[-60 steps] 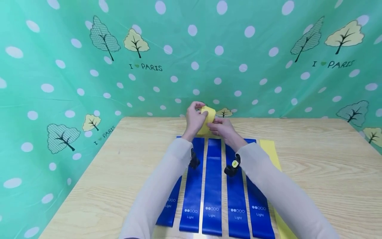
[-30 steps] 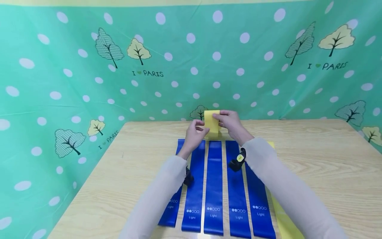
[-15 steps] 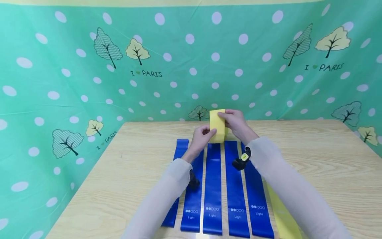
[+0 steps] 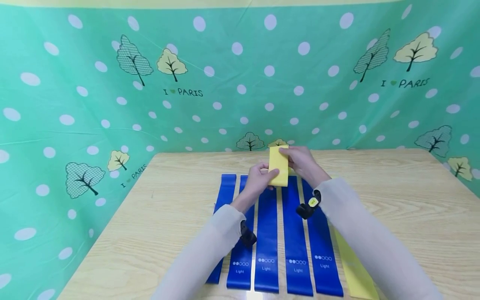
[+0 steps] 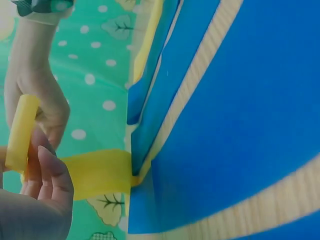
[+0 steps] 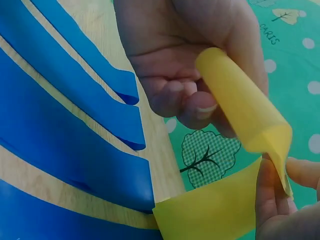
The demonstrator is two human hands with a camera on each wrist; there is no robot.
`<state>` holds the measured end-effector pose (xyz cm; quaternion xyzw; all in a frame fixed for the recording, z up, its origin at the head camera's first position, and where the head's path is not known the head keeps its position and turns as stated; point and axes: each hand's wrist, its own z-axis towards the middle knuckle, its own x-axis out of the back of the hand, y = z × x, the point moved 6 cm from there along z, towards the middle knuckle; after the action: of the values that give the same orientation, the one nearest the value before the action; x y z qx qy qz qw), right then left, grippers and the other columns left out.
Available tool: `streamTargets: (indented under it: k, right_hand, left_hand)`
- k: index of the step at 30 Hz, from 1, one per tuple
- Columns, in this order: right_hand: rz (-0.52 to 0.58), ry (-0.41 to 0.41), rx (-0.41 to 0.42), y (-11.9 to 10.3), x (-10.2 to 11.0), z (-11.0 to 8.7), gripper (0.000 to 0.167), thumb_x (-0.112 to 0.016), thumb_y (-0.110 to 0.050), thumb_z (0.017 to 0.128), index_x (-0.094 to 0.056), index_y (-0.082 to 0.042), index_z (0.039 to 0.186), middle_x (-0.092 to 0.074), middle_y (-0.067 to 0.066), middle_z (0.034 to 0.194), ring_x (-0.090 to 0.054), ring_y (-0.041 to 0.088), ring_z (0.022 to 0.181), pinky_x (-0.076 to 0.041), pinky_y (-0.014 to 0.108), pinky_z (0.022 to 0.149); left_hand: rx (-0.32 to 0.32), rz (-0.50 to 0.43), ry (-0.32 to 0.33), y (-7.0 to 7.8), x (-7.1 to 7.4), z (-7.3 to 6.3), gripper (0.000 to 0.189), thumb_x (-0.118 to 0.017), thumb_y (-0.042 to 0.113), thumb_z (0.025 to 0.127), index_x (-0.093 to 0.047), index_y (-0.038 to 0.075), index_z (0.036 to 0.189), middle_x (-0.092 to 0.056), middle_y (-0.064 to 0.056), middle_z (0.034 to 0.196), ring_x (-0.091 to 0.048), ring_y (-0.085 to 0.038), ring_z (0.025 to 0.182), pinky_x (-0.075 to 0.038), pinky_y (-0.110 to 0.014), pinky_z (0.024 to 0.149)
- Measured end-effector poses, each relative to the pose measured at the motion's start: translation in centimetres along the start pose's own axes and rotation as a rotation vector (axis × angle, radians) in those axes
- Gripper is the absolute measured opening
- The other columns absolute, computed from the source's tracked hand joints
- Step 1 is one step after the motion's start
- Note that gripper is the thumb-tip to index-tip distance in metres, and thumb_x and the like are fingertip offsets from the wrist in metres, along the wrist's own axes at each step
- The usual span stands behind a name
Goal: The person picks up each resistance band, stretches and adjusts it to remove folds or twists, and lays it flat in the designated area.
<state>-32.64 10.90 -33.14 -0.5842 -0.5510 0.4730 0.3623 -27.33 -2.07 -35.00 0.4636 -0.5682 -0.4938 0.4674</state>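
Both hands hold a yellow resistance band (image 4: 278, 162) above the far ends of the blue resistance bands (image 4: 267, 233). My left hand (image 4: 256, 181) pinches its lower left part, thumb on the near face. My right hand (image 4: 302, 161) pinches the upper right edge, thumb in front. In the right wrist view the held yellow band (image 6: 245, 105) is bent over in a loop. A lower stretch of yellow band (image 5: 100, 172) runs down to the table's far side in the left wrist view. Several blue bands lie side by side, lengthwise, printed "Light".
A second yellow band (image 4: 356, 266) lies right of the blue ones, partly under the right sleeve (image 4: 375, 233). The wooden table (image 4: 168, 200) ends at a green dotted curtain (image 4: 225, 83) behind and at the left. Black wrist cameras hang beneath both wrists.
Both hands have shifted right and slightly nearer with the yellow band. My right hand has gone from its lower edge to its upper right; my left now pinches lower down.
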Motion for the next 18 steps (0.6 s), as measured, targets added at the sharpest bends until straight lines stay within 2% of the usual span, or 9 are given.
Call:
streamTargets:
  k: [4,8,14,18]
  right_hand:
    - [0.013,-0.001,-0.004,0.4,0.6,-0.1,0.046,-0.053,-0.006,0.096,-0.041,0.008,0.137,-0.055,0.003,0.107,-0.060,0.004,0.081,-0.053,0.015,0.074]
    - [0.016,0.004,-0.009,0.7,1.0,-0.4,0.047,-0.053,-0.006,0.096,-0.040,0.007,0.138,-0.055,0.005,0.113,-0.060,0.004,0.082,-0.053,0.014,0.073]
    - [-0.036,-0.011,0.005,1.0,1.6,-1.0,0.047,-0.051,-0.009,0.097,-0.038,0.007,0.140,-0.051,0.013,0.129,-0.061,0.002,0.083,-0.053,0.014,0.074]
    - [-0.066,-0.029,0.015,1.1,2.0,-1.6,0.047,-0.049,-0.009,0.098,-0.037,0.008,0.140,-0.050,0.014,0.130,-0.061,0.000,0.081,-0.053,0.014,0.075]
  left_hand:
    - [0.023,-0.025,-0.035,0.0,-0.6,-0.5,0.031,-0.061,0.016,0.093,-0.060,-0.005,0.117,-0.070,-0.023,0.100,-0.061,-0.008,0.056,-0.048,-0.018,0.050]
    - [0.047,-0.022,-0.065,-0.3,-1.0,-1.0,0.030,-0.061,0.014,0.093,-0.060,-0.004,0.116,-0.070,-0.022,0.104,-0.063,-0.010,0.061,-0.048,-0.019,0.054]
    - [0.028,0.083,-0.053,-0.5,-0.8,-1.5,0.027,-0.063,0.013,0.092,-0.062,-0.002,0.114,-0.070,-0.018,0.103,-0.065,-0.018,0.076,-0.052,-0.024,0.062]
    - [-0.023,0.166,-0.016,-0.4,-0.2,-1.7,0.026,-0.063,0.012,0.091,-0.061,-0.001,0.114,-0.070,-0.015,0.099,-0.061,-0.013,0.078,-0.049,-0.023,0.066]
